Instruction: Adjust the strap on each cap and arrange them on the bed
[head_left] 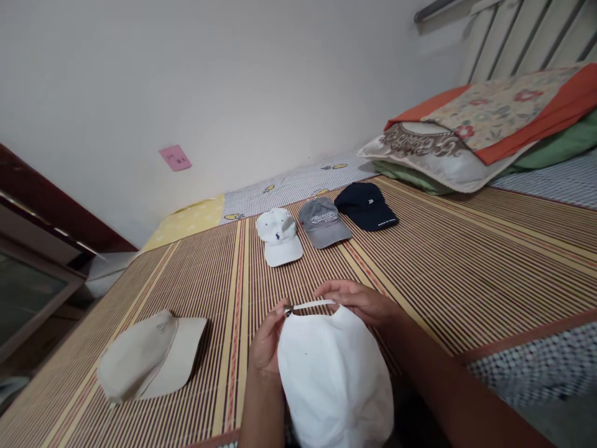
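Observation:
A white cap (pixel 333 376) is held between both hands at the near edge of the striped mat, its back strap and small metal buckle facing away from me. Closed on the buckle side of the opening is my left hand (pixel 267 341). My right hand (pixel 361 303) grips the other end of the strap, with its fingers partly hidden behind the cap. Beyond them sit another white cap (pixel 281 238) with a dark blue emblem, a grey cap (pixel 324 223) with white lettering and a navy cap (pixel 366 206), in a row. A beige cap (pixel 152 359) lies on its side at the left.
The striped mat (pixel 200 280) covers a bed against a pale wall (pixel 261 81). Stacked pillows (pixel 471 140) and folded cloths lie at the far right, below a radiator (pixel 527 34). A pink note (pixel 175 158) is stuck to the wall.

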Demonstrator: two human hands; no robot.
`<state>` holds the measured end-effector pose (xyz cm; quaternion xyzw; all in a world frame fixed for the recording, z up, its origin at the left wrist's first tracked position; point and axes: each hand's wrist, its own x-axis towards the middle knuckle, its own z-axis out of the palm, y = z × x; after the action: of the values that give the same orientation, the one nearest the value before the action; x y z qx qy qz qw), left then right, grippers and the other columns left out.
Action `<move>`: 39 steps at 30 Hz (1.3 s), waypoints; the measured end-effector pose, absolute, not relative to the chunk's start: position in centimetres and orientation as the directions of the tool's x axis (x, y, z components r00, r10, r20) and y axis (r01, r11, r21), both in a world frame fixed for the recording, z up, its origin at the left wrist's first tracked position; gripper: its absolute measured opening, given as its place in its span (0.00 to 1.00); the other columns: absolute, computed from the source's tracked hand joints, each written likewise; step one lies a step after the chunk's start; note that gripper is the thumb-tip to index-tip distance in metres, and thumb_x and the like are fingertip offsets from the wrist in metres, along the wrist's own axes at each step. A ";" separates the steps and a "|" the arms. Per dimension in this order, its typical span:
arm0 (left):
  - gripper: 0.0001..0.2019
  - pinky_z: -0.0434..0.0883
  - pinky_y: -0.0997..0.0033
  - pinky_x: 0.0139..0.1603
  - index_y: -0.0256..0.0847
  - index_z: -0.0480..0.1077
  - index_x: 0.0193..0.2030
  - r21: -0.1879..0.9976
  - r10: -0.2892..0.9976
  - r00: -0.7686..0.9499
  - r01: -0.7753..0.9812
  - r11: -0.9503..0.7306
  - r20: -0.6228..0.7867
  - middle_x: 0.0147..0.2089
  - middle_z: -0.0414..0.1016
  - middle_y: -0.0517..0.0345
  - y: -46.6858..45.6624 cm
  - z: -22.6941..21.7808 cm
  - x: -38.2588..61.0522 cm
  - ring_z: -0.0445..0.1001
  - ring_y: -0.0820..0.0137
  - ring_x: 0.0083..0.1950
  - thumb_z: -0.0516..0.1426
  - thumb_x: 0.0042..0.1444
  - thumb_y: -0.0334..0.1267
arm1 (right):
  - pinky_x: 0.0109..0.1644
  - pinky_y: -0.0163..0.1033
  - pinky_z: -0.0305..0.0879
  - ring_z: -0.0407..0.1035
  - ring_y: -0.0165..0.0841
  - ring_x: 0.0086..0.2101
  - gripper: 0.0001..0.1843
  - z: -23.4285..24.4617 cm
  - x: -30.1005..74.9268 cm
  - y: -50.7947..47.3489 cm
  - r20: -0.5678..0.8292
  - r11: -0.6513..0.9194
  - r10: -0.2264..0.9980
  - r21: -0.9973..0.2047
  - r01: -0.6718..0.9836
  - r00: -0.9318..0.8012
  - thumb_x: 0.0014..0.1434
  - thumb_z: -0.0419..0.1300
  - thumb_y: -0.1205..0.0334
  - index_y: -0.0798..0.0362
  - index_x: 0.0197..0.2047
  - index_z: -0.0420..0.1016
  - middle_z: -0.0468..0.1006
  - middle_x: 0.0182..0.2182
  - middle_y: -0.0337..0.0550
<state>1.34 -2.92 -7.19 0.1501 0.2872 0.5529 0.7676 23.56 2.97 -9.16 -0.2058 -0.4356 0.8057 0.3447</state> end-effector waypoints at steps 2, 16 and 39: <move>0.08 0.76 0.72 0.38 0.38 0.76 0.37 0.549 0.936 0.231 -0.762 0.344 -0.266 0.29 0.78 0.60 -3.0 -7.0 1.5 0.77 0.71 0.31 0.69 0.50 0.30 | 0.30 0.27 0.61 0.67 0.23 0.26 0.21 -9.2 23.5 2.9 -0.021 -0.411 0.748 -0.800 -0.437 -0.664 0.54 0.74 0.53 0.55 0.47 0.79 0.76 0.28 0.37; 0.12 0.76 0.73 0.34 0.37 0.78 0.41 0.575 0.946 0.190 -0.757 0.311 -0.261 0.31 0.82 0.56 -2.9 -8.2 1.2 0.80 0.69 0.31 0.69 0.49 0.30 | 0.37 0.30 0.68 0.74 0.29 0.33 0.19 -9.4 23.7 2.4 0.047 -0.426 0.785 -0.683 -0.593 -0.618 0.55 0.73 0.58 0.58 0.47 0.79 0.79 0.33 0.43; 0.10 0.76 0.73 0.37 0.38 0.76 0.42 0.549 0.932 0.209 -0.761 0.346 -0.297 0.32 0.80 0.58 -2.8 -8.0 0.7 0.79 0.70 0.33 0.66 0.53 0.29 | 0.38 0.30 0.66 0.73 0.29 0.34 0.16 -9.0 23.5 2.4 0.016 -0.405 0.814 -0.701 -0.587 -0.581 0.55 0.71 0.60 0.56 0.46 0.80 0.78 0.32 0.40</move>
<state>0.74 -2.78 -7.98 0.1432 0.2980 0.5536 0.7643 23.53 2.39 -9.00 -0.1669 -0.3403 0.8212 0.4265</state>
